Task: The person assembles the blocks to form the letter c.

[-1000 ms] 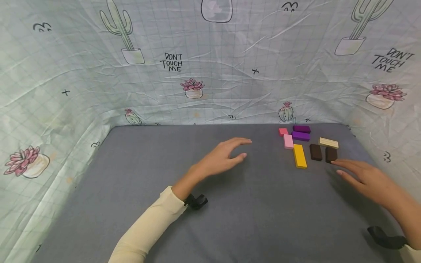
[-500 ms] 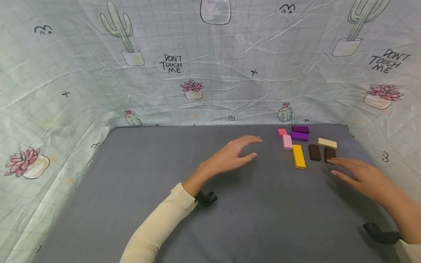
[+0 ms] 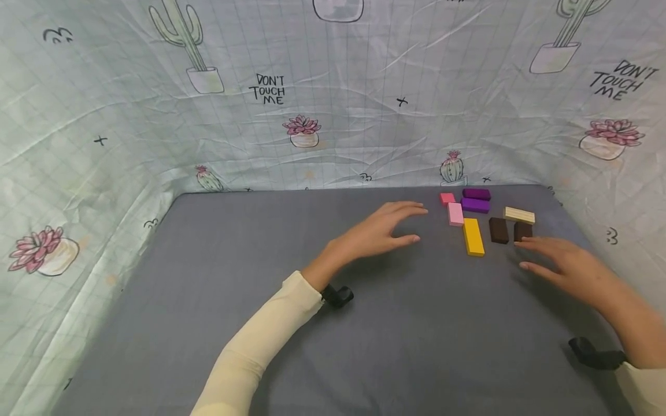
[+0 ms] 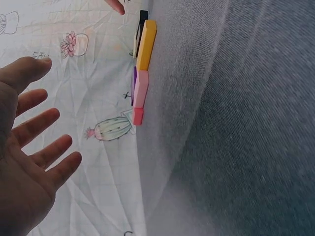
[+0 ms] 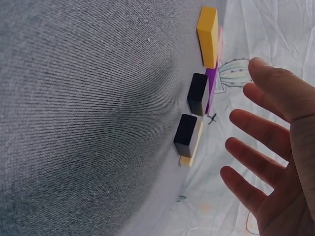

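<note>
We see eight blocks lying flat toward the far right corner of the table (image 3: 291, 242). Closest to the far edge are a small coral block (image 3: 447, 199) and, right of it, a dark purple block (image 3: 476, 194), with a brighter purple block (image 3: 475, 205) just in front, long sides nearly parallel to that edge. We find a pink block (image 3: 455, 214) just in front of the coral one, then a longer yellow block (image 3: 473, 237), its length pointing toward the near edge. Nearer the right edge, two dark brown blocks (image 3: 498, 230) stand apart, side by side, before a pale, striped block (image 3: 518, 215).
</note>
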{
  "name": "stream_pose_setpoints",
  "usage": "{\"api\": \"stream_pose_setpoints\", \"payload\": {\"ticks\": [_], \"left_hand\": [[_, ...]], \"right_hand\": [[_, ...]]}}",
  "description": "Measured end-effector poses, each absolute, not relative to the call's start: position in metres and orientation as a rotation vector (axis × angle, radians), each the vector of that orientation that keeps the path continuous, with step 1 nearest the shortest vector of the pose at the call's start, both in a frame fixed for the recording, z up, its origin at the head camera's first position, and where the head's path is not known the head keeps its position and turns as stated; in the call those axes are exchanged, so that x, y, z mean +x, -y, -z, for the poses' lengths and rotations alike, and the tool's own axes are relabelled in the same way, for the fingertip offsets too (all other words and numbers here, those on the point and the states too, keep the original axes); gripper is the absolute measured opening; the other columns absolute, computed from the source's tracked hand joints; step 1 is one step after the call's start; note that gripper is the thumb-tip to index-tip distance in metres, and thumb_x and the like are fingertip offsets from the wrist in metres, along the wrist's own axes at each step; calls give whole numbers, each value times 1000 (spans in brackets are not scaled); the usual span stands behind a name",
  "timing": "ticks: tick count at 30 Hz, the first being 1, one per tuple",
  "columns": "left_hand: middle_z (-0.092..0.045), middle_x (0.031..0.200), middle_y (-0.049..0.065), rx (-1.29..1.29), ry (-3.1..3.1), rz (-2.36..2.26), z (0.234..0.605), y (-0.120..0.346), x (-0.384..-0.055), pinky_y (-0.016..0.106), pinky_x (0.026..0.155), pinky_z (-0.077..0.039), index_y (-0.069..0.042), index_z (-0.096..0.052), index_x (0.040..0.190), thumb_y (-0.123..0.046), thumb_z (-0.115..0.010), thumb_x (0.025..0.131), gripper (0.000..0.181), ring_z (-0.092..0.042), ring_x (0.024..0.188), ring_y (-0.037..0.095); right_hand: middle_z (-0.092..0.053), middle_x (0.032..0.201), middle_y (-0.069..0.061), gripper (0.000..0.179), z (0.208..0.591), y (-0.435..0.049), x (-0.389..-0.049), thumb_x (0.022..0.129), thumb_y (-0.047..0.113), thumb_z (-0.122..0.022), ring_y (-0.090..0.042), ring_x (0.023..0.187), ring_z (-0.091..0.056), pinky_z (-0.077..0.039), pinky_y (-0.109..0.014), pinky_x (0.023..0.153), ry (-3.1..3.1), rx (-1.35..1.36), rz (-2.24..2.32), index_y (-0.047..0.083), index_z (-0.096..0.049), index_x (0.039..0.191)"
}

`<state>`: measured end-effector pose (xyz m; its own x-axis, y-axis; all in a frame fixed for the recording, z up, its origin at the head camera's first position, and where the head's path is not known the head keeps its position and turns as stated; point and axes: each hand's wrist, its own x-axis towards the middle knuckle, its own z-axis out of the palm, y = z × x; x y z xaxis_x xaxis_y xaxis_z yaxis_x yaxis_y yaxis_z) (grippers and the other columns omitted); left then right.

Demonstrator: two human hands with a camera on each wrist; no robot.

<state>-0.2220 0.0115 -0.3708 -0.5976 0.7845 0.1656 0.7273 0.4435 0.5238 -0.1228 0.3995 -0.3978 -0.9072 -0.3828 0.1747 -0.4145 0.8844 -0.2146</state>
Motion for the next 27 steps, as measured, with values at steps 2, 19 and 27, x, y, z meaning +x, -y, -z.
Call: {"api": "stream_pose_setpoints", "payload": {"ticks": [2,19,27], "left_hand": [[-39,161,-1,1357,-2581,-835,369,-15,-223,32,120,-26,-18,-46,154,-36,-65,101,59,-31,148,18],[-37,161,-3,1415,-2566,-737,361,-46,-226,22,120,-17,-19,-43,156,-42,-66,99,65,-27,149,13],[-35,163,-1,1402,-2531,-731,368,-50,-228,22,121,-12,-16,-41,157,-39,-65,100,66,-24,151,14]], "right_hand": [[-61,129,-30,47,397,-398,-125,86,17,-81,-52,119,-53,-40,-68,94,2937,615,-366,0,-65,128],[-56,132,-36,49,397,-390,-133,89,23,-79,-56,122,-47,-36,-73,95,3013,531,-283,0,-64,130],[-57,132,-35,48,399,-388,-139,89,21,-79,-56,122,-47,-36,-73,96,3011,564,-303,0,-63,130]]}}
